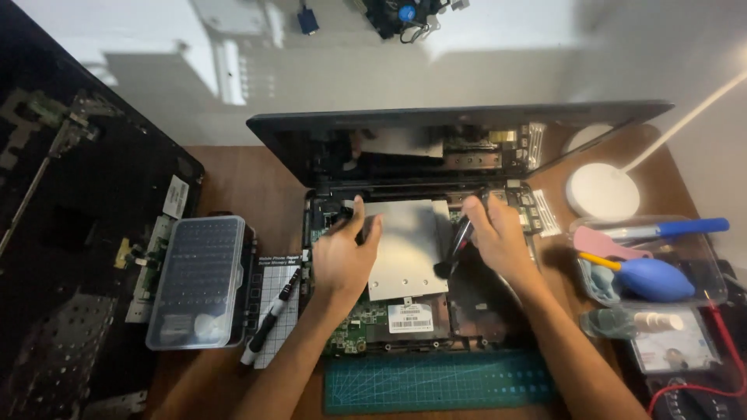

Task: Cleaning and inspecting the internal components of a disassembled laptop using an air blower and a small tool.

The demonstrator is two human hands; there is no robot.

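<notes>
An opened laptop point(436, 319) lies on the wooden desk with its circuit board exposed and its glossy screen point(436, 140) tilted up at the back. A silver metal plate point(408, 245) covers the middle of the board. My left hand point(345, 253) rests flat on the plate's left edge, thumb pointing up. My right hand point(492, 237) grips a black screwdriver point(455, 247) with a red band, held upright beside the plate's right edge.
A clear case of screwdriver bits point(198, 280) and a black-and-white pen point(268, 319) lie to the left. A teal cutting mat point(440, 381) sits in front. A white lamp base point(603, 190) and trays holding a blue air blower point(657, 278) stand on the right. A dark disassembled panel point(70, 233) fills the far left.
</notes>
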